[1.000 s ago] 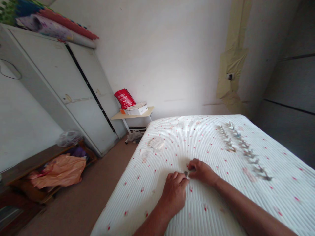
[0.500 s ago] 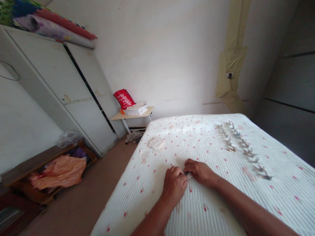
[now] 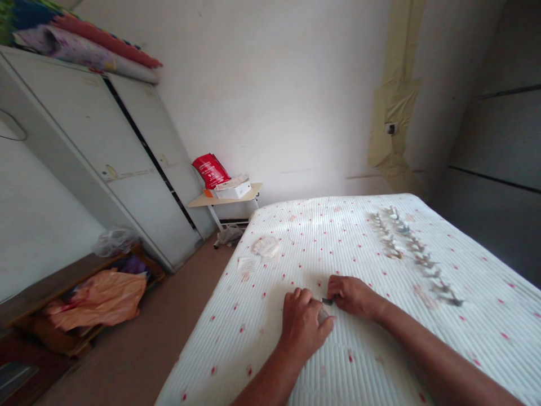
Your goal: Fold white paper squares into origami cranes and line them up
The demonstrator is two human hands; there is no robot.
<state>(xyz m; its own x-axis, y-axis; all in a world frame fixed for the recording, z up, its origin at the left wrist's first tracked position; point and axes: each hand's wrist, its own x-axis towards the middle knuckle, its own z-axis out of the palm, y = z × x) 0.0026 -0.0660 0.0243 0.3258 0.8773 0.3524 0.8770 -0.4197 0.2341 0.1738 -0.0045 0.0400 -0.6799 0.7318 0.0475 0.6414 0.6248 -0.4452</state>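
1. Pinching both ends of a small piece: right hand has the dark end at its fingertips, left hand has the paler part between thumb and forefinger. Material looks like paper; exact shape too small to tell.
2. Piece sits between the hands, over the near half of the bed, roughly midway between its left and right edges. Can't tell if it touches the cover.
3. Small figures in two rows, right part of bed, running from near the far right corner towards the near edge. One row is longer. Details blurred.
4. Paper pile near the bed's left edge, loose slip just beside it, closer to that edge.
5. Side table past the far left corner: red bag, white box.
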